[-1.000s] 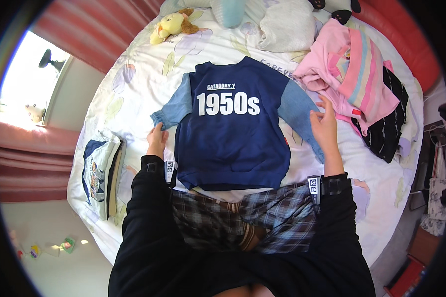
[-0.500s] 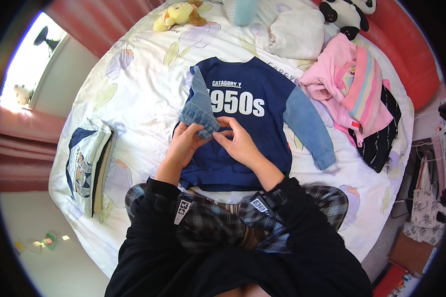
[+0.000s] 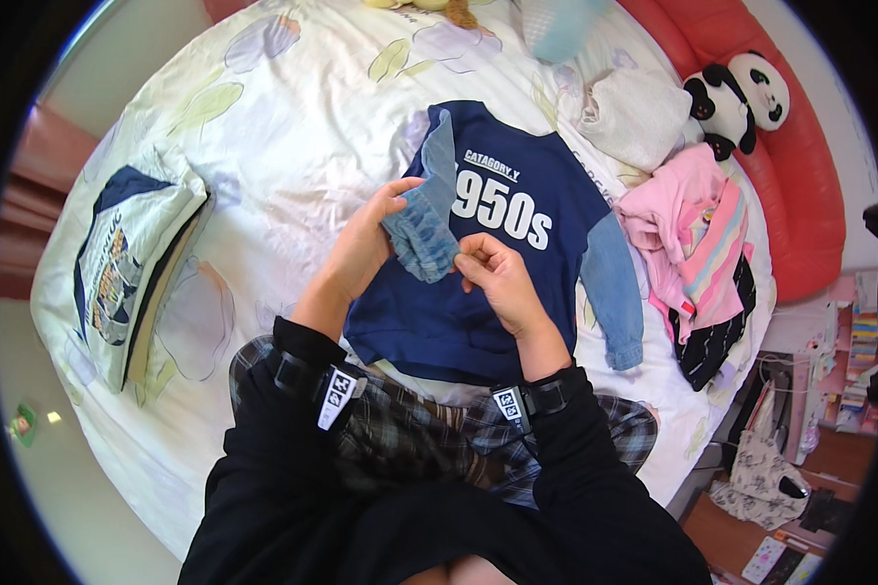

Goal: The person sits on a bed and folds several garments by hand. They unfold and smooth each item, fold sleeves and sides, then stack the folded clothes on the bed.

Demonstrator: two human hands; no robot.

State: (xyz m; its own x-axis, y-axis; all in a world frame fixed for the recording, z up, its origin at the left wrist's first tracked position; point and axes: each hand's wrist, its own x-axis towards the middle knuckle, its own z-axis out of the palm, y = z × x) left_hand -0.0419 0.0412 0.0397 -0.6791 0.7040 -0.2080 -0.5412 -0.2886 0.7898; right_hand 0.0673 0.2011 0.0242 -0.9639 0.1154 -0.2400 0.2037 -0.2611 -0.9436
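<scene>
A navy sweatshirt point(image 3: 517, 292) with white printing on its chest lies spread on the bed in front of my crossed legs. Its left-hand denim sleeve point(image 3: 421, 229) is folded inward over the body and lifted at the cuff. My left hand point(image 3: 369, 239) grips the cuff's left side, thumb on top and the other fingers hidden behind the denim. At the cuff's right corner, my right hand point(image 3: 498, 278) pinches the edge between thumb and curled fingers. The other denim sleeve point(image 3: 610, 297) stretches out flat to the right.
Folded clothes point(image 3: 132, 273) are stacked at the left. To the right lie a heaped pink garment point(image 3: 678, 205), a black striped garment point(image 3: 717, 336) and a white bundle point(image 3: 639, 117). A panda plush point(image 3: 737, 102) leans on the red headboard point(image 3: 800, 195).
The view has turned, so the scene appears shifted. My hands have moved farther apart along the cuff; the left is now higher on its left side, and the cuff looks more opened out.
</scene>
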